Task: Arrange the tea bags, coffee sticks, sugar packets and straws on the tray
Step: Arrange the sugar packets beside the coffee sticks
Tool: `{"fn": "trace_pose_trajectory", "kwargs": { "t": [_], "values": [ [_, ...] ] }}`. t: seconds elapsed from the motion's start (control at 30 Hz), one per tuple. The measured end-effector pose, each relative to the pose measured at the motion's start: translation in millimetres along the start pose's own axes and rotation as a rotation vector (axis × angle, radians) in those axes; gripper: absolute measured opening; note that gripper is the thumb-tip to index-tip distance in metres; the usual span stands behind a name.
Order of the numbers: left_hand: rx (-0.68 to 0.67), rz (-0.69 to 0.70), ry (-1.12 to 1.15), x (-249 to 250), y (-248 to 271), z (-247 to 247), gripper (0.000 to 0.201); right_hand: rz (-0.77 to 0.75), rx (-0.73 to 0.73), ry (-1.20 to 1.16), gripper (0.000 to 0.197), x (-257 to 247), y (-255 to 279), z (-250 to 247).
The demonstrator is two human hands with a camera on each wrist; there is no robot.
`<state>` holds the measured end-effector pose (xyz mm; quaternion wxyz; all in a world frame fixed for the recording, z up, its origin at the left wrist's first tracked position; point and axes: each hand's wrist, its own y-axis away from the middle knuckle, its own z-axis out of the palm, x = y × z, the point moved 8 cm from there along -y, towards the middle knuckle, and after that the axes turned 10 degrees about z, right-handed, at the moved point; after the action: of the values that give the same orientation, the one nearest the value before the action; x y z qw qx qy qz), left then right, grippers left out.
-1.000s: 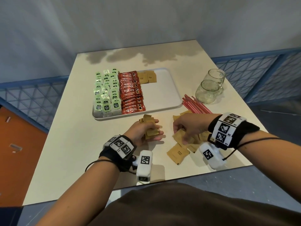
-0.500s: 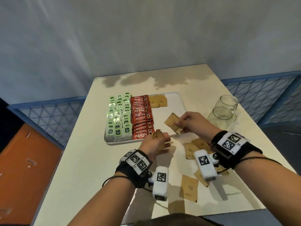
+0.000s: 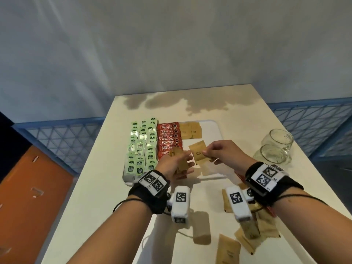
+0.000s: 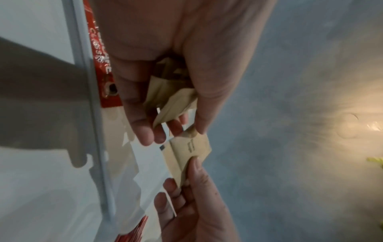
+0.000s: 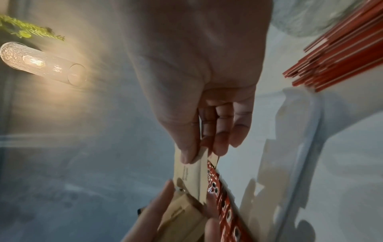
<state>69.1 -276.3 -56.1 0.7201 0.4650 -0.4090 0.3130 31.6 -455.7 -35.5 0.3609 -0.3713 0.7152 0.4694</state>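
Note:
A white tray (image 3: 214, 130) holds rows of green tea bags (image 3: 142, 147), red coffee sticks (image 3: 168, 139) and two brown sugar packets (image 3: 190, 130) at its back. Over the tray's front edge my left hand (image 3: 182, 162) grips a small stack of sugar packets (image 4: 174, 104). My right hand (image 3: 206, 152) pinches a single sugar packet (image 3: 199, 155) by its edge, close to the left thumb (image 4: 200, 127). Several loose sugar packets (image 3: 228, 250) lie on the table near me. Red straws (image 5: 342, 54) lie right of the tray, mostly hidden behind my right wrist in the head view.
Two empty glass jars (image 3: 276, 149) stand at the table's right side, beyond the straws. The tray's right half (image 3: 209, 141) is bare white. Blue lattice railings (image 3: 312, 126) flank the table (image 3: 106, 187), and a lit wall lamp (image 5: 41, 62) shows in the right wrist view.
My right hand has lifted one sugar packet from the loose pile and carried it forward over the tray. The left hand has moved forward with its stack. The head view has tilted up.

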Motion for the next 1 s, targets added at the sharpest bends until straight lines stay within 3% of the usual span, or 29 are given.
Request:
{"fn": "trace_pose_trajectory", "kwargs": {
  "t": [0.23, 0.47, 0.6, 0.8, 1.0],
  "values": [
    [-0.053, -0.026, 0.237, 26.8, -38.4, -43.1, 0.033, 0.173, 0.154, -0.308, 0.017, 18.6, -76.0, 6.1],
    [-0.123, -0.014, 0.331, 34.8, -59.2, -63.0, 0.036, 0.197, 0.236, -0.182, 0.020, 22.1, -123.4, 19.6],
    [-0.098, -0.004, 0.323, 31.8, -56.2, -66.0, 0.044, 0.175, 0.265, -0.092, 0.023, 18.7, -130.3, 22.5],
    [-0.070, -0.020, 0.323, 29.1, -56.8, -65.9, 0.039, 0.195, 0.292, -0.067, 0.028, 17.0, -132.5, 22.3],
    [0.014, 0.003, 0.326, 26.8, -55.5, -63.8, 0.038, 0.145, 0.211, -0.315, 0.028, 3.3, -103.0, 27.4]
  ]
}}
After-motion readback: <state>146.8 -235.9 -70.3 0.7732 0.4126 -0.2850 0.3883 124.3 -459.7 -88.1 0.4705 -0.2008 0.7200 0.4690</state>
